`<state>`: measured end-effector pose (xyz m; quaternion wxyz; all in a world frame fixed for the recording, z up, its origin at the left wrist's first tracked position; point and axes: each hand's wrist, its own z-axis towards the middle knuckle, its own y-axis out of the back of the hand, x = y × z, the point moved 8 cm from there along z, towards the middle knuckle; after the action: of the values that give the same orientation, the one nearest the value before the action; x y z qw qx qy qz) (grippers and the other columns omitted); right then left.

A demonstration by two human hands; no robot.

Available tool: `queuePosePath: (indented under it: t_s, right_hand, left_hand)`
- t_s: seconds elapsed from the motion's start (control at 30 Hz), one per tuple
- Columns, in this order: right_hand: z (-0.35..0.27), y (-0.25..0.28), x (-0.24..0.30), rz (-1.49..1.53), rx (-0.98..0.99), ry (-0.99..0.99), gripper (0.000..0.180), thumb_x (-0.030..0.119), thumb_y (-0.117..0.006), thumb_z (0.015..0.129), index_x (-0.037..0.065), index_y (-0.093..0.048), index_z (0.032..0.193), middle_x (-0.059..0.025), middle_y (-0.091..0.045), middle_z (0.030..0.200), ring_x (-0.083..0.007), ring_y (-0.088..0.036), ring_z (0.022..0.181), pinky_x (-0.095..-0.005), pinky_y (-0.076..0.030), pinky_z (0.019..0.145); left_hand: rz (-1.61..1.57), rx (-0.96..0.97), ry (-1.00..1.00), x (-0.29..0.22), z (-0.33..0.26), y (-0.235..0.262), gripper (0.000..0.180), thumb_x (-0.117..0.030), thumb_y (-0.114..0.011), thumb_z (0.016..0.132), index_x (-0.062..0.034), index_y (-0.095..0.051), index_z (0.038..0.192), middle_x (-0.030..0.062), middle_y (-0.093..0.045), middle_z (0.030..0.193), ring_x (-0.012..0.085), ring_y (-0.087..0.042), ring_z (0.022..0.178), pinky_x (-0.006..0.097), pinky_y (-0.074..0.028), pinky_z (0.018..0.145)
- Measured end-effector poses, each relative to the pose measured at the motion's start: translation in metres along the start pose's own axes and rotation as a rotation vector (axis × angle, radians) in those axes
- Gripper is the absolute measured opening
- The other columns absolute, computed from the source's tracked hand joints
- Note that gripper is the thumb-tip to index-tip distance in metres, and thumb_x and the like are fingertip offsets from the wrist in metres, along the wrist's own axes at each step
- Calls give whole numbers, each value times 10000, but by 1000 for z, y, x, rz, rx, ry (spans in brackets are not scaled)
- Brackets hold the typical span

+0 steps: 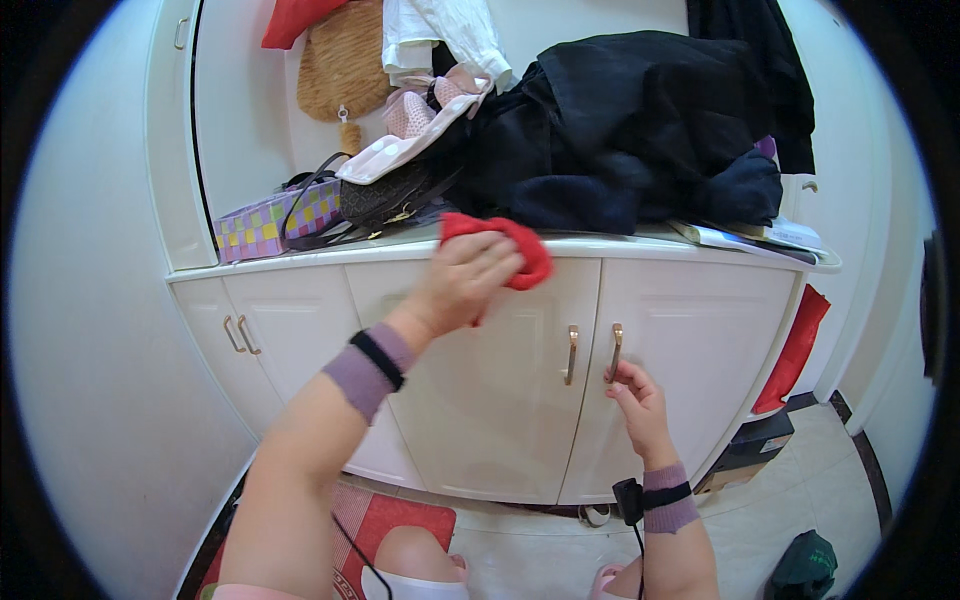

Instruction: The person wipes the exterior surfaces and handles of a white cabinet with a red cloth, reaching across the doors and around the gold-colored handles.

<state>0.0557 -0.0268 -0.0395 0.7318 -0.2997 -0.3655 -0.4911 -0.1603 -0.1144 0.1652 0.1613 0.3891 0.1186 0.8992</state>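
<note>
My left hand (470, 272) is closed on a red cloth (535, 258), held at the front edge of the countertop (640, 246), over the top of a white cabinet door (480, 390). Parts of the hand and cloth are slightly blurred. Lower and to the right, my right hand (638, 402) pinches the bottom end of a bronze-coloured handle (616, 352) on the neighbouring cabinet door (690, 370). Both doors look closed. A matching handle (572, 355) sits between my two hands, untouched.
Dark clothes (620, 130) are heaped on the countertop beside a dark handbag (390, 195) and a checkered basket (275, 222). Papers (750, 240) lie at its right end. Below are a red mat (400, 525), a box (750, 450) and a dark green bag (803, 565).
</note>
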Motion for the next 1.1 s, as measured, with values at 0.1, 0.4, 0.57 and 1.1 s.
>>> queuePosePath:
  t_s: [0.1,0.4,0.57,1.1]
  right_hand:
    - [-4,3,7,-2,-14,0,360,58,-570,973,11,-578,1330,-64,-646,1225,-158,-599,1136,-335,-509,936]
    - [-4,11,5,53,-75,-10,358,37,-587,956,-4,-584,1312,-48,-640,1192,-132,-591,1092,-302,-495,939]
    - [3,-7,-1,-12,-29,20,348,47,-600,955,-10,-589,1298,-27,-632,1194,-120,-584,1089,-288,-487,952]
    - [-20,92,25,-84,-464,55,140,38,-595,951,-14,-695,1033,-31,-686,893,-98,-627,828,-251,-500,724]
  left_hand:
    - [144,6,120,48,-68,48,279,-70,-655,825,-38,-678,1101,114,-680,1180,306,-625,1141,403,-504,990]
    - [278,156,275,90,-135,97,357,-7,-681,732,-11,-671,1089,133,-678,1163,330,-598,1185,418,-485,1019]
    - [251,149,176,36,-79,65,389,-20,-682,732,-16,-679,1121,138,-670,1214,349,-578,1217,430,-464,1056]
    - [-94,9,-91,-132,185,-91,403,-51,-595,804,0,-628,1203,129,-614,1291,313,-526,1259,406,-430,1074]
